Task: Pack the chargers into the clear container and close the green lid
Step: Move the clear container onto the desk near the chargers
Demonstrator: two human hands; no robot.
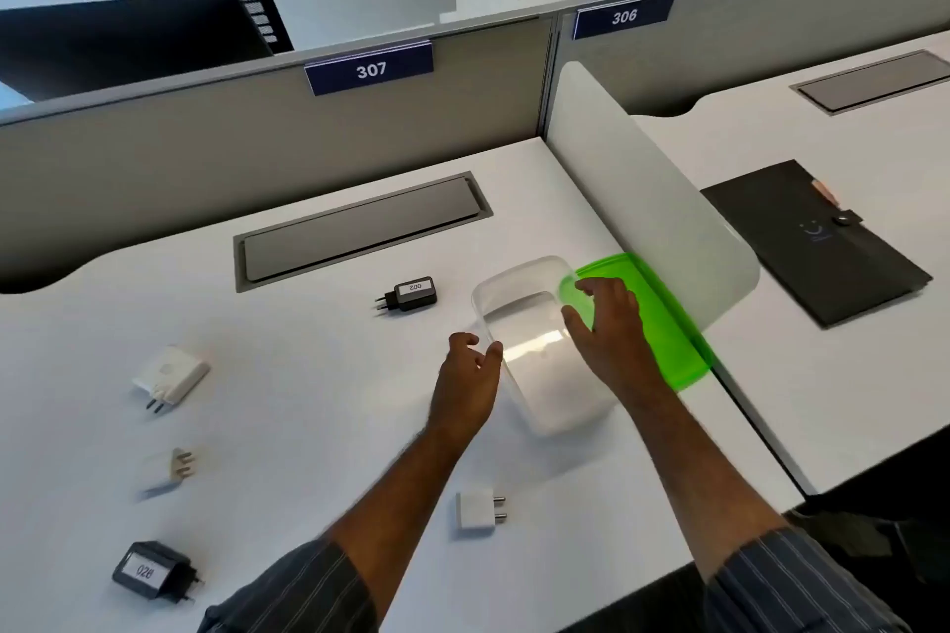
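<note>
container (540,375) sits between spread, empty fingers (473,350); lid (663,319) under right hand (611,329).

Illumination is bright, even and diffuse across the white desk (288,375). Shadows are faint and soft-edged. A specular glare band lies on the floor of the clear container (540,350). Motion blur smears the small white charger (167,470) at lower left; printed labels farther back remain legible. Wide-angle distortion bows the partition (257,139) and desk edges toward the frame borders.
</note>
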